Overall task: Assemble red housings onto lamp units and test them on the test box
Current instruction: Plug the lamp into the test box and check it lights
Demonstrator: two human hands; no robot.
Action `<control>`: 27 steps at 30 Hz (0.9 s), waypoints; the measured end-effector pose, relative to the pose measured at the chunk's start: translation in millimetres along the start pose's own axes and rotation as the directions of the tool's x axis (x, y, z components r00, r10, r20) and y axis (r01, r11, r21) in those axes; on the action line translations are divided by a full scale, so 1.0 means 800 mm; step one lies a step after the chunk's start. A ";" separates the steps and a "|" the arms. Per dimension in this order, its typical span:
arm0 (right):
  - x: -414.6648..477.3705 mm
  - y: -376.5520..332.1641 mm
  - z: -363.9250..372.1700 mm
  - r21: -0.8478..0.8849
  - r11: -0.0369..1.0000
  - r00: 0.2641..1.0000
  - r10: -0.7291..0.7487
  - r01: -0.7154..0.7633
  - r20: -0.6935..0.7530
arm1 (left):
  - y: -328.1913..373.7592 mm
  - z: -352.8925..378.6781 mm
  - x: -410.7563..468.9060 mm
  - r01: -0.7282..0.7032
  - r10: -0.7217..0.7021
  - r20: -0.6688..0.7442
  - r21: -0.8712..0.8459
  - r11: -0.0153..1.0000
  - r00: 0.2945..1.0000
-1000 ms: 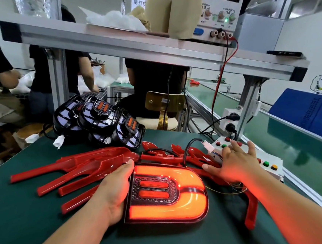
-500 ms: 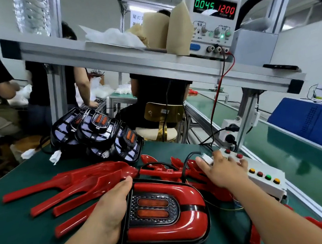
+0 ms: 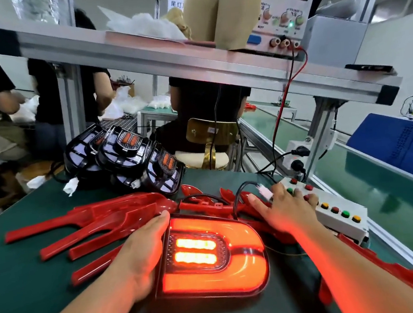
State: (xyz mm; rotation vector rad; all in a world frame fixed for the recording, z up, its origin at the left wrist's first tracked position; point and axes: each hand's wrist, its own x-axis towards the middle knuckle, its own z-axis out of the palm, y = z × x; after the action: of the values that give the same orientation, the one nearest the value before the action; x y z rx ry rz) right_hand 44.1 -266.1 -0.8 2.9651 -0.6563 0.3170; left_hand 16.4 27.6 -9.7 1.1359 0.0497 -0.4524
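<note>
A lamp unit with a red housing (image 3: 240, 267) lies on the green table in front of me, glowing red, its two centre bars lit bright. My left hand (image 3: 144, 249) holds the lamp's left edge, thumb along its top corner. My right hand (image 3: 286, 209) rests with spread fingers on the white test box (image 3: 339, 216), fingertips on its coloured buttons. A black cable with a white plug (image 3: 264, 192) runs from the lamp toward the box. Loose red housings (image 3: 100, 221) lie to the left behind the lamp.
A stack of black lamp units (image 3: 127, 162) stands at the table's far edge. A power supply (image 3: 286, 7) with lit displays sits on the overhead shelf (image 3: 164, 58), red and black leads hanging down. People sit beyond. A conveyor (image 3: 382, 189) and blue crate (image 3: 403, 146) lie right.
The lamp, dark half a second ago, is lit again, now with the centre bars bright. My right hand shifted on the test box buttons. The supply's current reading rose.
</note>
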 end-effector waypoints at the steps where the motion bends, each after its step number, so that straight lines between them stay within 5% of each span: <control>1: 0.000 0.000 0.001 0.007 1.000 1.000 0.002 -0.002 0.000 | 0.000 0.000 -0.001 -0.004 0.004 -0.003 0.007 1.000 1.000; 14: 0.002 -0.002 -0.001 0.027 1.000 0.999 -0.002 0.001 0.042 | 0.000 -0.003 0.003 -0.005 0.007 -0.022 0.080 0.997 1.000; 18: 0.003 -0.002 -0.002 0.027 1.000 0.999 -0.014 0.013 0.043 | -0.005 -0.001 0.004 -0.119 0.126 -0.028 0.187 0.975 0.992; 23: 0.003 0.002 -0.007 0.034 0.999 0.998 -0.040 0.038 0.045 | -0.007 -0.005 0.004 -0.290 0.451 -0.090 0.650 0.702 0.888; 27: 0.004 0.011 -0.010 0.138 0.989 0.995 -0.069 0.059 0.072 | 0.008 -0.016 -0.002 -0.204 0.603 -0.015 0.934 0.294 0.797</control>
State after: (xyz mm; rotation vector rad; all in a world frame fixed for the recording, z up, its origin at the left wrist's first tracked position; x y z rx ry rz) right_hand 41.7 -274.7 7.9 3.1348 -0.5674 0.2537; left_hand 19.8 41.7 -9.0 2.2737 -0.2028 0.3329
